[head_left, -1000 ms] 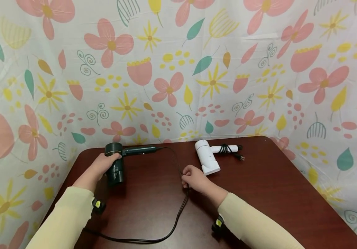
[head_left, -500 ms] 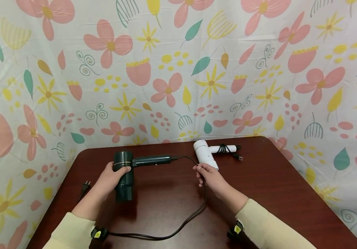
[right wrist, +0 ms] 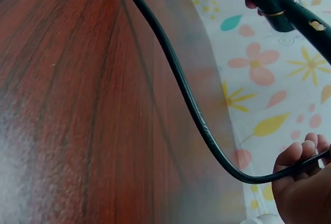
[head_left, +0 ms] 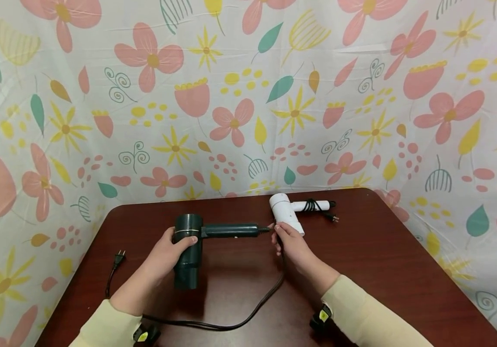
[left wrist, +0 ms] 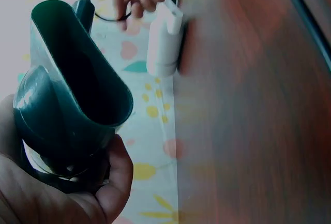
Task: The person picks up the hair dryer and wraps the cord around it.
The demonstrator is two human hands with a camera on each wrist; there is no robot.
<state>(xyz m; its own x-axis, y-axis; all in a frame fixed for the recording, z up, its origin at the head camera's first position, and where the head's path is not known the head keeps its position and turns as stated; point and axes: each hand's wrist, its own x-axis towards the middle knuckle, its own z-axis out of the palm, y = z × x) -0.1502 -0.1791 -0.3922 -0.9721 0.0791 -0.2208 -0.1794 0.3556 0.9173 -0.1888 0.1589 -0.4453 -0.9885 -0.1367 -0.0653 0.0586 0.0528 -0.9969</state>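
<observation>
A dark green hair dryer [head_left: 188, 255] is held above the table by my left hand [head_left: 162, 260], which grips round its body with the thumb across the front. Its handle points right, and the flat nozzle opening [left wrist: 85, 69] faces the left wrist camera. Close to the handle's end, my right hand [head_left: 292, 246] pinches the black power cord [head_left: 270, 291]. From there the cord hangs and curves back left under my left forearm. Its plug [head_left: 119, 259] shows left of that forearm. In the right wrist view, fingers [right wrist: 289, 155] curl round the cord.
Just behind my right hand lies a white hair dryer [head_left: 284, 212], its black cord wound round the handle and its plug [head_left: 334, 218] loose at the right. The brown wooden table [head_left: 383, 250] ends at the back against a flower-patterned curtain [head_left: 231, 120].
My left hand has lifted the green hair dryer and carried it right, nearer the right hand. The right hand has moved right and now pinches the cord close to the handle. The plug has come into view.
</observation>
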